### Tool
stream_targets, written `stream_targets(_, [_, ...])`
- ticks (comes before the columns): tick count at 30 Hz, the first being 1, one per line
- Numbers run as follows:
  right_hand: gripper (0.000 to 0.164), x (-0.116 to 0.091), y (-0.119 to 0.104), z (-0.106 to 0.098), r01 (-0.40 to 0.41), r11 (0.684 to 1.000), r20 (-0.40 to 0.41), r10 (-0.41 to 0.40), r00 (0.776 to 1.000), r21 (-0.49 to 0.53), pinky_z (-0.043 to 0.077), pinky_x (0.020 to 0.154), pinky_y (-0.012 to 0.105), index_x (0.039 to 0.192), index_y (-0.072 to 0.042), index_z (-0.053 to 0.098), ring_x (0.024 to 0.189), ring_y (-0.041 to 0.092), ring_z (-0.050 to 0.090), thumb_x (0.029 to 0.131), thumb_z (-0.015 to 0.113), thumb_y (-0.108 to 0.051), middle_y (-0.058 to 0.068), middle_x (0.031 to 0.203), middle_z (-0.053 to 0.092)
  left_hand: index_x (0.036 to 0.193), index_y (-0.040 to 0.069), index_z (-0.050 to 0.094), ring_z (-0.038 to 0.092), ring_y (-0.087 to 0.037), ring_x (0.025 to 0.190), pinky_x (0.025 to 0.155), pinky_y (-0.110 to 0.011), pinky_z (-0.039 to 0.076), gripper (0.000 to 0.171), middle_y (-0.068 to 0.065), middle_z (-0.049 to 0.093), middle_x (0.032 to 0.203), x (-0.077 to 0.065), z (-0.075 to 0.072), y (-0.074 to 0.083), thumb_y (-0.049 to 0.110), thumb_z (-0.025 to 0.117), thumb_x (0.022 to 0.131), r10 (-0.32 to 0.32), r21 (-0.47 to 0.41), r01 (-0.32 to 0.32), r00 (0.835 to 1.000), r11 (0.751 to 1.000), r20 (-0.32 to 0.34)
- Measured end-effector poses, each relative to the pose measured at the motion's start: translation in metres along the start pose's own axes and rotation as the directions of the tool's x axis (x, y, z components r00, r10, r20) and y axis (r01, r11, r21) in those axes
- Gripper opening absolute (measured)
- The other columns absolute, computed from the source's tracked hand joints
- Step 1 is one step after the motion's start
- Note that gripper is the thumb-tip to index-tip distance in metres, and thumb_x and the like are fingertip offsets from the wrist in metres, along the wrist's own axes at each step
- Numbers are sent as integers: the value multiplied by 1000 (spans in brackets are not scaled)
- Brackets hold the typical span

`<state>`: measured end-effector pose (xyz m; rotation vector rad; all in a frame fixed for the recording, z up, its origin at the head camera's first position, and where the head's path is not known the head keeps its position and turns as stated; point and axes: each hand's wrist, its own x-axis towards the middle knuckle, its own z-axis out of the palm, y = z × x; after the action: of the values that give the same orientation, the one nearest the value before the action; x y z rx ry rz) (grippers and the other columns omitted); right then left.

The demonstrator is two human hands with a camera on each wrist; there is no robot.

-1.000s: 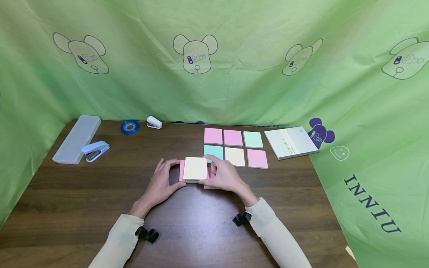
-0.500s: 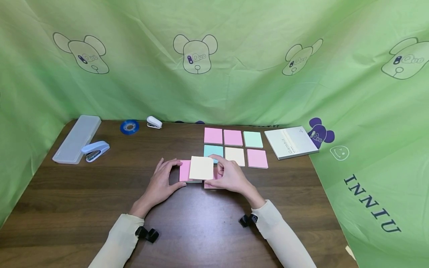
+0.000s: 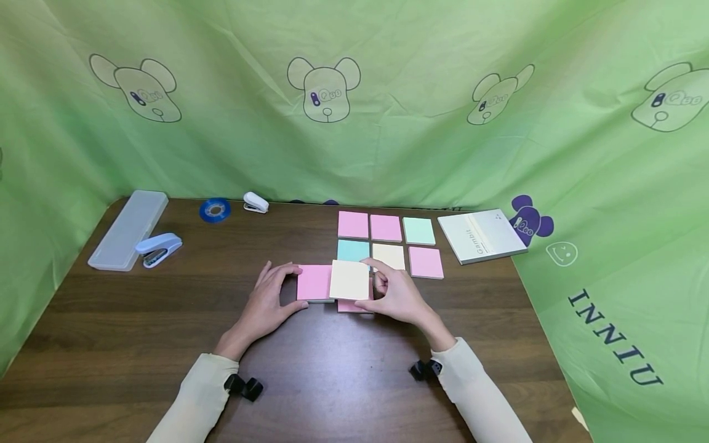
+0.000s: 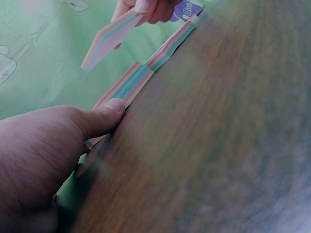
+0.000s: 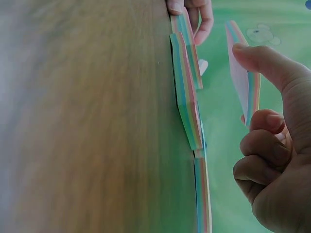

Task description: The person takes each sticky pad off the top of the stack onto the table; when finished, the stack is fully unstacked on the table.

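My right hand [image 3: 401, 297] pinches a cream-topped sticky note pad [image 3: 350, 280] by its near and far edges. The right wrist view shows this held pad [image 5: 237, 73] raised off the table, with striped pastel edges. My left hand [image 3: 267, 301] grips a pink-topped stack of sticky notes [image 3: 314, 283] on the table, thumb at the near edge. Striped layers of that stack [image 4: 127, 87] show beside the thumb in the left wrist view. Partly under the raised pad lies another pink-topped sticky note pad [image 3: 353, 306].
Behind the hands, two rows hold several pads, among them a blue pad [image 3: 352, 249] and a mint pad [image 3: 419, 231]. A white boxed book [image 3: 482, 235] lies right. Leftward are a translucent case [image 3: 127, 231], a stapler [image 3: 159, 249], blue tape [image 3: 215, 210] and a small white stapler [image 3: 256, 202].
The right hand has carried the cream-topped pad rightward off the pink-topped stack, uncovering most of its top. The left hand has stayed in place.
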<state>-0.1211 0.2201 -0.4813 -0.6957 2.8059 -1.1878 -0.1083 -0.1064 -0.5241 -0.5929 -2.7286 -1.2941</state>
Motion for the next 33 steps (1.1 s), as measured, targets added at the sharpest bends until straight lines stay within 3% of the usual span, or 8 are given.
stream_targets(33, [77,-43,33,-30,-53,998,6,53,999,33,41,70,24,142,-12,67,66,1,35,75,104,-19,-15,71,37,144,4,59,47,-38,157,138,-63,9,72,-16,63,154,-1,-1,2,17,99,86,-16,-1,16,1000,1000,9])
